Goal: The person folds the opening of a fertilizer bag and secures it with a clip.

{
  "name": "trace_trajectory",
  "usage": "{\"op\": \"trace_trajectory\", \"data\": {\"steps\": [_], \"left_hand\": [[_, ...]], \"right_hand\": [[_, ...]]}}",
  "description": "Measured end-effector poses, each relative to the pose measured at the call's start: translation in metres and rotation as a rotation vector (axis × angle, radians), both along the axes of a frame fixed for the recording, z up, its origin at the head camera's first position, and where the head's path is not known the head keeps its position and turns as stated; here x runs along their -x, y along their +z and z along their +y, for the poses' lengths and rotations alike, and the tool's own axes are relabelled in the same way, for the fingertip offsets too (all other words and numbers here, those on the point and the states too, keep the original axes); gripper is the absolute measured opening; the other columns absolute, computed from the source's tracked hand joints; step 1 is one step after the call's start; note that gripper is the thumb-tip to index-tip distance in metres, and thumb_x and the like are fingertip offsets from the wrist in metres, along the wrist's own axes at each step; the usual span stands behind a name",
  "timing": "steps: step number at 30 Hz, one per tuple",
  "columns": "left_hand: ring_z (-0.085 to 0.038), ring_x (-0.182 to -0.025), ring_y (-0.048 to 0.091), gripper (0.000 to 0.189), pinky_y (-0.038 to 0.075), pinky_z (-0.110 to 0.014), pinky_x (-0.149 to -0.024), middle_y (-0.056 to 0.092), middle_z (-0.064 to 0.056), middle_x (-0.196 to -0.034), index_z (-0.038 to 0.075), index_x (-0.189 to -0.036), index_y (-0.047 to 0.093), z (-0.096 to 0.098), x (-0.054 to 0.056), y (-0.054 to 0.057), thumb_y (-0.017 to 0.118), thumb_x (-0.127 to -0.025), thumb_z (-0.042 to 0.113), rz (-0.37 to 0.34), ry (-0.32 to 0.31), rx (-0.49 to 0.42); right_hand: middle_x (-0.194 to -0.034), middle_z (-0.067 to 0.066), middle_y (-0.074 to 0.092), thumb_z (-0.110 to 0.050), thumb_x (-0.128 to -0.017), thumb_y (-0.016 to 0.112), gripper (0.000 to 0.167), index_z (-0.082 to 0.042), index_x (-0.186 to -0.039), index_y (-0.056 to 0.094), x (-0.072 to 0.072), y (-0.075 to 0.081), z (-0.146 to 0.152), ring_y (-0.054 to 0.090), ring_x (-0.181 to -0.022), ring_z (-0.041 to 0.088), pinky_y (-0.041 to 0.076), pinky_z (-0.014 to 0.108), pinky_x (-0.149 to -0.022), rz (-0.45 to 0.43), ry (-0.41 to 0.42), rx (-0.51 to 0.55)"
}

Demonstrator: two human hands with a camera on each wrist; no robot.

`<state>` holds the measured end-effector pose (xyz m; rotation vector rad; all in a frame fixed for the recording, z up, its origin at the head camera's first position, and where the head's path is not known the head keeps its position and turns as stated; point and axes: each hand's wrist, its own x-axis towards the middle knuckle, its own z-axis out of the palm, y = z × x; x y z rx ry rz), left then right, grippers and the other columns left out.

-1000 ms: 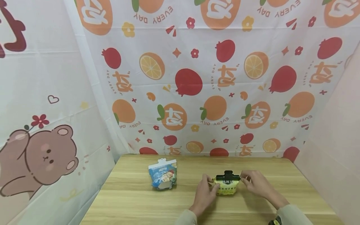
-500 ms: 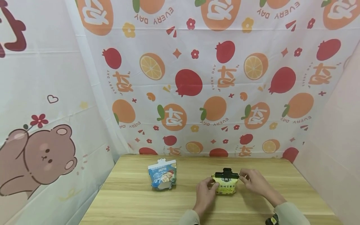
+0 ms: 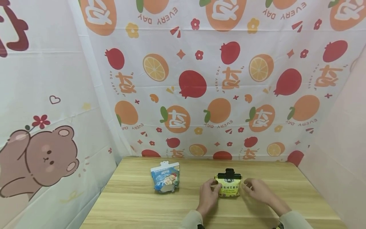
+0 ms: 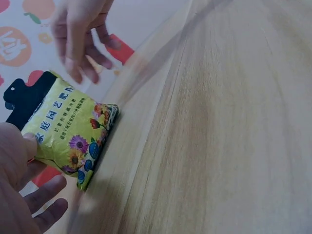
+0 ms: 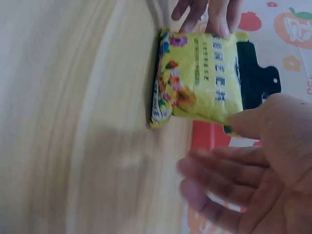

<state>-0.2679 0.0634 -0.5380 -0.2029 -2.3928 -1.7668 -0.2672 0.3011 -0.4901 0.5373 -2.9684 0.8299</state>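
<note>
A small yellow bag of fertilizer (image 3: 230,188) with printed flowers stands upright on the table, a black bag clip (image 3: 229,174) across its top. My left hand (image 3: 208,196) pinches the bag's left side, thumb on the front and index finger behind; its other fingers spread loosely in the left wrist view. Just off the bag's right side is my right hand (image 3: 258,190), fingers loosely bent and holding nothing. In the right wrist view its thumb (image 5: 248,123) overlaps the bag's upper corner.
On the left of the wooden table (image 3: 137,206) stands a blue bag (image 3: 166,179) closed with a white clip (image 3: 164,165). A fruit-print curtain (image 3: 191,95) hangs behind the table; a bear-print cloth (image 3: 51,156) is at left.
The yellow bag has shifted slightly back and left and now stands straighter. My right hand has let go of the clip's right end and moved a little away; my left hand keeps its hold.
</note>
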Motion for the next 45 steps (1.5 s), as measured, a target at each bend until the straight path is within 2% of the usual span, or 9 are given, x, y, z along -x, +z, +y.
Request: {"op": "trace_trajectory", "data": {"steps": [4,7,11,18,21,25,29,35,45], "left_hand": [[-0.005,-0.083,0.069,0.017,0.057,-0.025,-0.078,0.077,-0.009,-0.114,0.012,-0.108,0.075,0.0,0.001,-0.001,0.071,-0.093,0.02,-0.003,0.016,0.004],[-0.006,-0.084,0.069,0.019,0.058,-0.025,-0.078,0.076,-0.01,-0.115,0.01,-0.11,0.075,0.001,0.0,-0.001,0.071,-0.093,0.02,-0.001,0.02,0.002],[-0.008,-0.083,0.071,0.021,0.058,-0.025,-0.076,0.077,-0.011,-0.115,0.009,-0.111,0.076,0.003,0.001,0.0,0.071,-0.094,0.019,0.023,0.035,0.014],[-0.013,-0.084,0.074,0.023,0.06,-0.028,-0.078,0.076,-0.014,-0.117,0.005,-0.114,0.074,0.004,0.0,-0.001,0.068,-0.096,0.018,0.051,0.039,0.019],[-0.015,-0.084,0.074,0.023,0.06,-0.028,-0.078,0.076,-0.014,-0.117,0.004,-0.115,0.073,0.004,-0.001,-0.001,0.067,-0.097,0.017,0.056,0.031,0.017],[-0.024,-0.094,0.076,0.026,0.06,-0.037,-0.087,0.074,-0.017,-0.119,0.0,-0.12,0.071,0.004,-0.002,-0.002,0.063,-0.098,0.012,0.078,0.01,0.045],[-0.034,-0.11,0.072,0.031,0.055,-0.046,-0.098,0.07,-0.022,-0.126,-0.004,-0.126,0.066,0.003,-0.004,-0.004,0.058,-0.098,0.006,0.091,-0.012,0.078],[-0.041,-0.125,0.063,0.035,0.049,-0.051,-0.105,0.065,-0.025,-0.133,-0.008,-0.132,0.061,0.002,-0.003,-0.005,0.055,-0.099,0.003,0.107,-0.045,0.098],[-0.045,-0.132,0.056,0.04,0.045,-0.054,-0.11,0.058,-0.03,-0.141,-0.013,-0.139,0.051,0.0,-0.001,-0.006,0.047,-0.102,0.002,0.122,-0.128,0.168]], "right_hand": [[-0.106,0.018,0.074,-0.02,-0.098,0.065,0.036,0.009,-0.119,0.066,-0.007,-0.008,-0.004,0.071,-0.088,0.026,0.061,0.037,-0.075,-0.098,0.105,0.013],[-0.119,0.028,0.069,-0.02,-0.098,0.064,0.042,0.011,-0.127,0.061,-0.012,-0.015,-0.008,0.071,-0.098,0.036,0.06,0.046,-0.081,-0.151,0.13,0.058],[-0.125,0.032,0.066,-0.019,-0.098,0.065,0.051,0.015,-0.135,0.053,-0.018,-0.02,-0.014,0.07,-0.105,0.043,0.059,0.05,-0.086,-0.139,0.114,0.079],[-0.122,0.031,0.067,-0.024,-0.098,0.065,0.058,0.018,-0.136,0.051,-0.023,-0.026,-0.019,0.07,-0.096,0.032,0.06,0.046,-0.082,-0.082,0.09,0.025],[-0.128,0.037,0.06,-0.022,-0.097,0.066,0.053,0.017,-0.131,0.056,-0.025,-0.028,-0.02,0.068,-0.103,0.04,0.058,0.052,-0.085,-0.065,0.084,0.024],[-0.135,0.044,0.051,-0.018,-0.096,0.066,0.052,0.019,-0.131,0.055,-0.027,-0.03,-0.021,0.062,-0.114,0.05,0.054,0.057,-0.093,-0.087,0.074,0.053],[-0.137,0.043,0.048,-0.017,-0.096,0.066,0.056,0.021,-0.134,0.049,-0.028,-0.033,-0.02,0.063,-0.112,0.046,0.054,0.056,-0.094,-0.132,0.05,0.071],[-0.137,0.037,0.05,-0.019,-0.096,0.067,0.06,0.022,-0.136,0.047,-0.026,-0.035,-0.02,0.065,-0.108,0.035,0.057,0.05,-0.089,-0.136,0.061,0.083],[-0.129,0.032,0.056,-0.016,-0.095,0.068,0.058,0.023,-0.133,0.049,-0.025,-0.037,-0.019,0.065,-0.103,0.032,0.059,0.047,-0.085,-0.085,0.085,0.067]]}}
